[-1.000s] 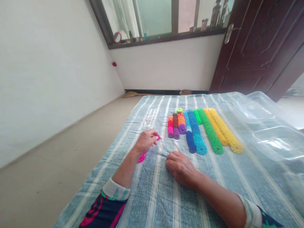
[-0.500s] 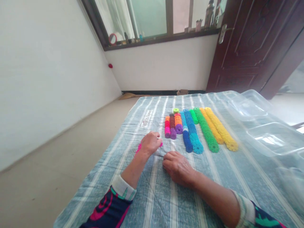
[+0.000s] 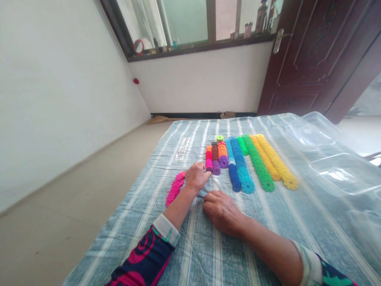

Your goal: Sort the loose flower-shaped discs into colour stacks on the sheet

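My left hand (image 3: pixel 197 176) is closed, its fingertips at the near end of a short row of red, orange and magenta discs (image 3: pixel 209 159). Whether a disc is pinched in them is hidden. Left of that hand, a curved row of pink flower-shaped discs (image 3: pixel 175 188) lies on the striped cloth (image 3: pixel 143 222), partly behind the wrist. My right hand (image 3: pixel 223 210) rests on the cloth with fingers curled under; anything inside is hidden. Beyond it lie a brown and purple row (image 3: pixel 215 159), an orange and purple row (image 3: pixel 223 155) and blue rows (image 3: pixel 242 167).
Green rows (image 3: pixel 258 165) and yellow rows (image 3: pixel 276 161) lie further right. Clear plastic boxes (image 3: pixel 342 167) stand along the right side. A "With love" label (image 3: pixel 182 148) shows at the far left of the cloth. Behind are a window ledge (image 3: pixel 202 49) and a dark red door (image 3: pixel 309 59).
My left hand has moved right and slightly away, from the curved pink row to the short magenta-ended row. More of the pink row shows. My right hand has hardly moved.
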Demonstrator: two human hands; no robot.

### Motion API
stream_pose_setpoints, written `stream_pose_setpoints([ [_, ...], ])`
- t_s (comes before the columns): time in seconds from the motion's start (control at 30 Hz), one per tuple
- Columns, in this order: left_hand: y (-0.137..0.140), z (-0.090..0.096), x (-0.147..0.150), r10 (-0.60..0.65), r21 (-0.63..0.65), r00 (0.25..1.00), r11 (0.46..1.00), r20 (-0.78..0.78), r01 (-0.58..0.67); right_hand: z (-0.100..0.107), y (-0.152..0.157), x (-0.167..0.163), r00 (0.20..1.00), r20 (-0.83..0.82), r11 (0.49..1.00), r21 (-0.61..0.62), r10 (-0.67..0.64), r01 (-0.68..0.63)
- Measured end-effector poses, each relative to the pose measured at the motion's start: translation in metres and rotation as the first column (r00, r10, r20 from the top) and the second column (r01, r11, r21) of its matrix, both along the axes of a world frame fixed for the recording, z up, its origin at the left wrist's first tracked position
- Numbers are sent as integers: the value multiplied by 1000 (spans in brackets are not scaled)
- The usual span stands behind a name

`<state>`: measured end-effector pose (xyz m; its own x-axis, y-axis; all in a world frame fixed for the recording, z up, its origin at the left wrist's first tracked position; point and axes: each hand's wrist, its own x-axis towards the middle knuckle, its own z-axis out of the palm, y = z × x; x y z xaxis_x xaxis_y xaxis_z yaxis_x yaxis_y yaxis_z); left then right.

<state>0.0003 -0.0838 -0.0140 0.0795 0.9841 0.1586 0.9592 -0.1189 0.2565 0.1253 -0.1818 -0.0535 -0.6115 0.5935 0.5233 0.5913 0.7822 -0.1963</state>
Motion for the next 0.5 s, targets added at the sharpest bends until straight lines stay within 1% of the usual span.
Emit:
stream_pose_setpoints([
  [0.2, -2, 1, 3, -68, 67, 997, 996, 40, 65, 1, -1, 1, 1000, 2, 1000, -5, -2, 2],
  [0.5, -1, 1, 4, -80, 49, 996, 996, 42, 78, 2, -1, 1, 1000, 2, 1000, 1, 2, -2],
])
